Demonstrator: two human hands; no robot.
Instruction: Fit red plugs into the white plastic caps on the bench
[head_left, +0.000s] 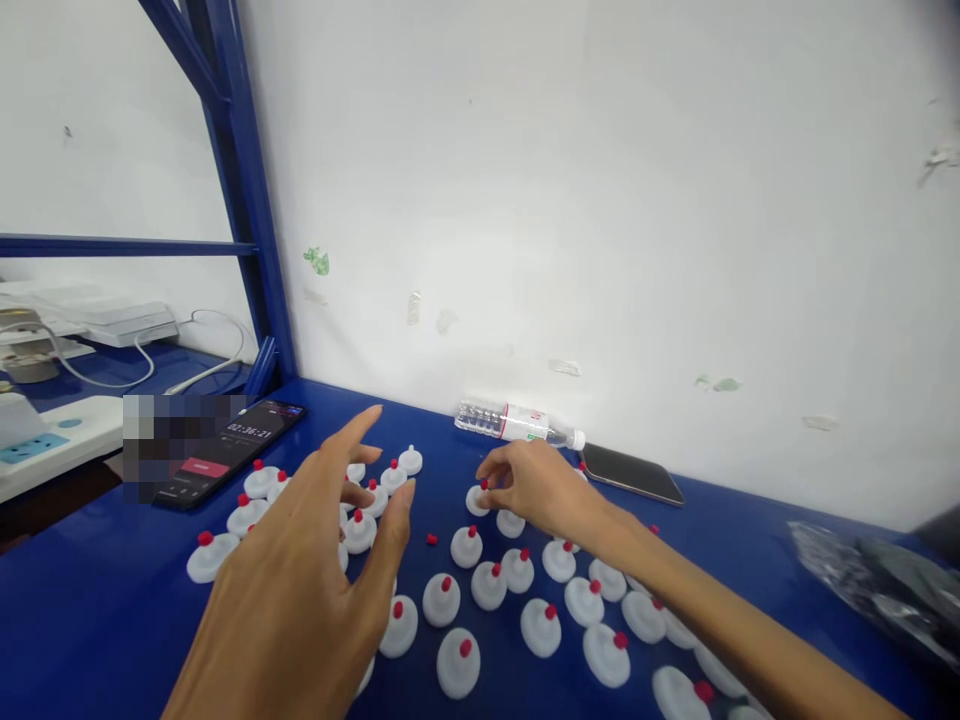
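Many white round nozzle caps, most topped with a small red tip, stand on the blue table. My right hand (536, 485) has its thumb and index finger pinched at the red tip of one white nozzle cap (475, 501) near the middle. My left hand (300, 575) hovers over the left group with fingers spread and nothing held; it hides some caps. Beyond its fingers is a white nozzle cap without a red tip (410, 461). A loose red tip (431, 539) lies on the table between the two hands.
A clear bottle (517, 422) lies along the wall beside a dark phone (631, 473). Another phone (244, 445) shows a timer at left. A white power strip (67, 435), blue rack post (251, 190) and crumpled plastic bag (874, 580) flank the table (64, 610).
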